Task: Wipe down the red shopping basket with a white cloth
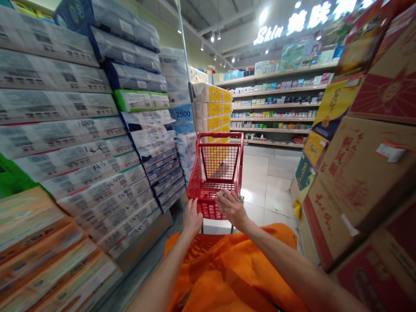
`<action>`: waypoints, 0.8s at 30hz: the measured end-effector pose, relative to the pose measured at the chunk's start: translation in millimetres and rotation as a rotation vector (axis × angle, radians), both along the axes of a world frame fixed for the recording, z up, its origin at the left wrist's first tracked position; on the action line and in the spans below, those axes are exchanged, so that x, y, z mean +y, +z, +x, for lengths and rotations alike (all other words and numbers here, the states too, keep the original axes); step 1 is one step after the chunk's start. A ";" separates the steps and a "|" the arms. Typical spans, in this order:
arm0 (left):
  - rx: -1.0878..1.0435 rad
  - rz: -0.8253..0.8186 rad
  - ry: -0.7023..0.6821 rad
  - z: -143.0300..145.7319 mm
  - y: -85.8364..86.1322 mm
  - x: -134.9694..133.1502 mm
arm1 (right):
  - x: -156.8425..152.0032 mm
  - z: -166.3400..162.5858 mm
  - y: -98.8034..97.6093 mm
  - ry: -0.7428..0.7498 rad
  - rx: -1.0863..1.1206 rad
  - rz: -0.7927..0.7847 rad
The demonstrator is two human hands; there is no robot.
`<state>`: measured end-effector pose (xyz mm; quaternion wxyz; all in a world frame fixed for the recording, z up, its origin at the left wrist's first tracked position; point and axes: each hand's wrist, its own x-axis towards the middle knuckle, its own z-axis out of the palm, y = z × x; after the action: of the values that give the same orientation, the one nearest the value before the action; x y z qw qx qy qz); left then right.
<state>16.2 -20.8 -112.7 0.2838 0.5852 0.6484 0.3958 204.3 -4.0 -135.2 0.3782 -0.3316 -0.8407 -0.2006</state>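
Observation:
A small red shopping cart (218, 171) stands in the aisle straight ahead of me, and I see nothing in its basket. My left hand (191, 217) is closed on the near rim of the cart at its left corner. My right hand (231, 208) rests on the near rim at the right, fingers curled around something small and pale that I cannot make out. An orange cloth (227, 277) lies bunched below my forearms, close to my body.
Tall stacks of packaged tissue (81, 130) wall the left side of the aisle. Cardboard cartons (360, 173) are piled on the right. Stocked shelves (276, 108) run across the far end under a lit sign. Pale floor tiles (269, 186) show beyond the cart.

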 end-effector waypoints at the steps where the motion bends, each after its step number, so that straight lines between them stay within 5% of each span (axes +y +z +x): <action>1: 0.160 0.043 -0.004 -2.1 -1.7 -0.1 | 1.0 3.4 -9.4 0.039 -0.065 -0.003; 5: 0.623 0.057 -0.207 0.5 -11.0 -5.6 | -5.5 7.7 -67.2 0.091 -0.195 -0.075; 7: 0.704 0.036 -0.302 4.6 -13.4 -6.2 | -9.1 4.0 -78.3 0.091 -0.181 -0.080; 14: 0.703 -0.047 -0.335 8.8 -9.8 -2.0 | 0.7 8.9 -19.5 -0.007 -0.075 0.001; 20: 0.656 -0.095 -0.326 12.0 -15.7 -5.4 | -7.0 26.9 -68.9 0.009 -0.127 -0.078; 24: 0.476 -0.100 -0.340 11.8 -14.5 -1.3 | -12.0 16.7 -57.8 0.082 0.008 -0.158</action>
<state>28.0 -22.1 -127.2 0.2144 0.7472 0.6079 0.1618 221.0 -15.9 -193.0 0.3620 -0.3264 -0.8653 -0.1167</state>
